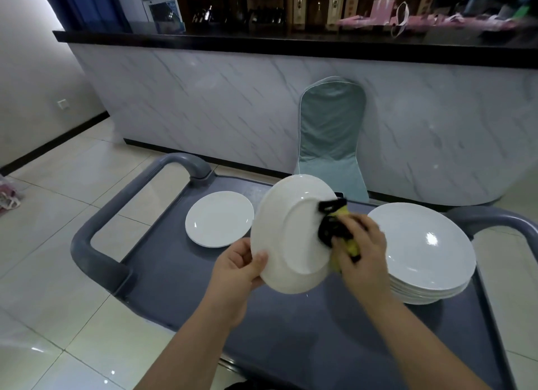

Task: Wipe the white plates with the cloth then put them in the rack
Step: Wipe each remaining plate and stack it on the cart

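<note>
My left hand (238,266) grips the lower left rim of a white plate (286,232), tilted up with its underside toward me above the grey cart (291,340). My right hand (362,253) holds a yellow and black cloth (339,229) and presses it against the plate's right edge. A single white plate (219,218) lies flat on the cart to the left. A stack of several white plates (422,253) sits on the cart to the right, close behind my right hand.
The cart has thick grey handles at the left (96,238) and right (495,218). A chair with a pale green cover (332,133) stands behind the cart against a marble-fronted counter (233,104). Tiled floor surrounds the cart.
</note>
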{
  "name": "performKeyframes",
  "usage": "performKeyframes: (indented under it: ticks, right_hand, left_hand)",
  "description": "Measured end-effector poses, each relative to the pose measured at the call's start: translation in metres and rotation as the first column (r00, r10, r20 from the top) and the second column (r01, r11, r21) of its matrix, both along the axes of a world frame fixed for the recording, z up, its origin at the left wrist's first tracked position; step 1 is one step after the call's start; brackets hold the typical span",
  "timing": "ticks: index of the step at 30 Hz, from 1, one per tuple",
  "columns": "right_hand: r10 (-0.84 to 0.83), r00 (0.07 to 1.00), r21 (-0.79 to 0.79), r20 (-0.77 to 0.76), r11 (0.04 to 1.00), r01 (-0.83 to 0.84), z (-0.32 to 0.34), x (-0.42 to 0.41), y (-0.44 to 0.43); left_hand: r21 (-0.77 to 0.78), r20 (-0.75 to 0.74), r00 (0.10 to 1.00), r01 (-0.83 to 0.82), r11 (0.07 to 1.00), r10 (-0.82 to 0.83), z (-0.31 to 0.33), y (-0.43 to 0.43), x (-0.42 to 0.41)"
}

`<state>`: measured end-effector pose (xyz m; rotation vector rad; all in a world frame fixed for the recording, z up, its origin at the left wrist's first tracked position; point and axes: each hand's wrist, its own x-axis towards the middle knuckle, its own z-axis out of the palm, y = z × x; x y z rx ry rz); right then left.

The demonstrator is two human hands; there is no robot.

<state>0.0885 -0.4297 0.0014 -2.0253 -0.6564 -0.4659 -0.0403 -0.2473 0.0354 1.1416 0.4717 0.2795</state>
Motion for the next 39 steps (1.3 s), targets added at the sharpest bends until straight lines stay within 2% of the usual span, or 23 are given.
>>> performKeyframes:
  ticks: [2,6,9,11,13,15,16,18,20,21,22,23,25,26,27,28,29,31,33,35,36,37,39]
  right_hand:
    - [-0.077,0.996,0.031,-0.053,0.996,0.078,0.019,0.015,0.016]
    - [0.189,0.97,-0.127,0.154,0.977,-0.17,0.026,-0.016,0.052]
    - [0.275,0.944,-0.226,0.181,0.946,-0.232,-0.006,-0.024,0.02]
    - [0.136,0.988,-0.141,0.077,0.982,-0.124,-0.016,-0.009,-0.004]
    - [-0.028,0.992,0.007,-0.123,1.0,0.029,-0.008,0.021,-0.011]
    - [-0.054,0.969,0.057,-0.242,0.996,0.069,0.016,0.045,-0.001]
    - [-0.018,0.977,0.042,-0.213,0.999,0.028,0.03,0.046,0.01]
    - [0.166,0.986,-0.06,0.005,0.984,-0.165,0.048,0.031,0.034]
    - [0.373,0.903,-0.255,0.212,0.913,-0.317,0.047,0.0,0.053]
    - [0.431,0.87,-0.318,0.239,0.881,-0.349,0.044,-0.01,0.056]
    - [0.441,0.868,-0.325,0.227,0.875,-0.359,0.044,-0.007,0.056]
    - [0.402,0.899,-0.265,0.176,0.899,-0.35,0.047,0.003,0.054]
    - [0.204,0.977,-0.07,-0.064,0.976,-0.208,0.056,0.034,0.049]
    - [0.13,0.974,-0.016,-0.187,0.991,-0.135,0.06,0.047,0.047]
    - [0.083,0.968,-0.04,-0.235,0.995,-0.095,0.061,0.05,0.048]
    - [0.09,0.976,-0.119,-0.196,0.986,-0.115,0.062,0.042,0.052]
    - [0.171,0.981,-0.198,-0.094,0.962,-0.187,0.06,0.029,0.059]
    - [0.425,0.901,-0.335,0.087,0.864,-0.376,0.056,-0.005,0.068]
    - [0.534,0.838,-0.419,0.114,0.791,-0.446,0.06,-0.007,0.076]
    - [0.423,0.906,-0.309,-0.003,0.861,-0.404,0.068,0.024,0.084]
    - [0.376,0.919,-0.246,-0.122,0.885,-0.394,0.07,0.041,0.085]
    - [0.33,0.908,-0.193,-0.259,0.903,-0.383,0.069,0.061,0.081]
    - [0.277,0.825,-0.066,-0.493,0.933,-0.353,0.061,0.089,0.058]
  left_hand:
    - [0.05,-0.009,0.999,0.039,0.998,-0.038,-0.001,-0.009,0.004]
    - [-0.078,0.022,1.0,-0.013,0.997,0.015,0.002,-0.005,0.016]
    - [-0.091,0.033,0.999,-0.02,0.996,0.023,0.0,0.003,0.014]
    - [-0.022,0.001,1.0,0.006,1.0,-0.006,-0.005,-0.001,0.01]
    - [0.085,-0.027,0.999,0.046,0.995,-0.044,-0.008,-0.008,0.006]
    - [0.192,-0.04,0.996,0.085,0.978,-0.079,-0.009,-0.012,0.006]
    - [0.229,-0.045,0.995,0.093,0.969,-0.085,-0.007,-0.013,0.007]
    - [0.259,-0.043,0.996,0.089,0.962,-0.08,-0.003,-0.014,0.013]
    - [0.214,-0.038,0.998,0.064,0.975,-0.057,0.0,-0.017,0.019]
    - [0.177,-0.041,0.998,0.054,0.983,-0.047,0.001,-0.018,0.019]
    - [0.155,-0.048,0.998,0.052,0.986,-0.045,0.0,-0.018,0.017]
    - [0.159,-0.058,0.997,0.062,0.985,-0.053,-0.001,-0.018,0.015]
    - [0.194,-0.069,0.995,0.087,0.977,-0.075,-0.003,-0.018,0.008]
    - [0.203,-0.068,0.995,0.088,0.975,-0.075,-0.003,-0.017,0.006]
    - [0.203,-0.065,0.995,0.085,0.975,-0.074,-0.003,-0.016,0.004]
    - [0.194,-0.061,0.995,0.084,0.977,-0.074,-0.002,-0.015,0.005]
    - [0.18,-0.057,0.996,0.078,0.981,-0.069,-0.001,-0.015,0.006]
    - [0.135,-0.048,0.998,0.035,0.99,-0.028,0.001,-0.012,0.009]
    - [0.086,-0.05,0.999,0.001,0.996,0.004,0.0,-0.008,0.01]
    - [0.046,-0.061,0.998,0.007,0.999,-0.004,0.0,-0.006,0.01]
    - [-0.003,-0.055,0.998,0.006,1.0,-0.007,-0.001,-0.006,0.009]
    - [-0.078,-0.043,0.999,-0.003,0.997,0.0,-0.001,-0.006,0.008]
    - [-0.268,-0.027,0.999,-0.043,0.962,0.037,-0.002,-0.006,0.007]
